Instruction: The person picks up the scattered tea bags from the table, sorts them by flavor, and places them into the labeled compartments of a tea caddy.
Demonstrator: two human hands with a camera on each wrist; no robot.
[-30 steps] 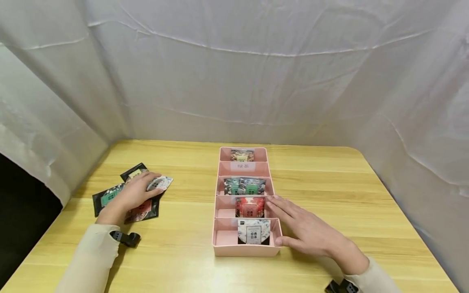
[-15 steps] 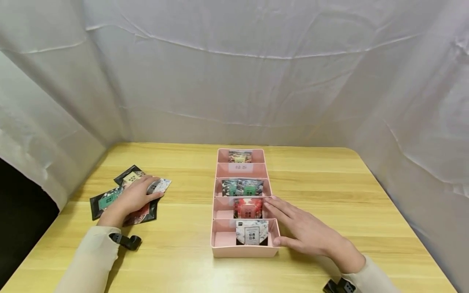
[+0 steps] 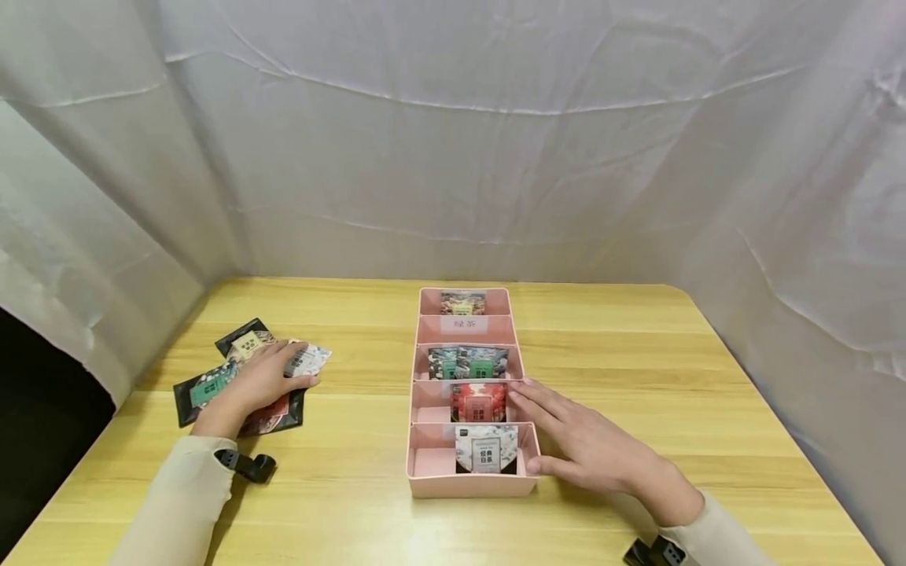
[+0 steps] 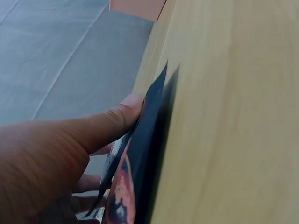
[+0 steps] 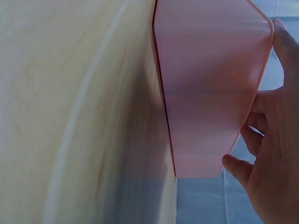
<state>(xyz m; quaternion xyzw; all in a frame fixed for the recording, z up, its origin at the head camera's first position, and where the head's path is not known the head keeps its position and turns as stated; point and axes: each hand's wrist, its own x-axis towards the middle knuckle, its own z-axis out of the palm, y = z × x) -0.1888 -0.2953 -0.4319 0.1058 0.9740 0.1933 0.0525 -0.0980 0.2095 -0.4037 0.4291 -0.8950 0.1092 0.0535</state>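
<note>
Resting to the left of the pink compartment box (image 3: 473, 487), the left hand (image 3: 256, 384) lies over the white patterned tea sachet (image 3: 307, 360), which we see jutting out between thumb and fingers on the side toward the box. Its visible corner points at the box and slightly away from us; with the rest under the hand, we cannot make out its long axis. The box's own long axis runs away from us. The left fingers bend lightly over the sachet, thumb apart from them; whether they pinch it, we cannot tell.

Also left of the box, partly covered, we find a yellow-labelled sachet (image 3: 248, 343), a green-labelled sachet (image 3: 208, 385) and a red-labelled sachet (image 3: 276, 415). The left hand is the nearer one to these. At the box's right side, the right hand (image 3: 587, 452) rests mostly straight fingers and thumb against the rim, holding nothing else that we can see.

In the right wrist view we get only the box's outer wall, its inside hidden; in the left wrist view the sachets show nearly edge-on, overlapping and hard to separate.
</note>
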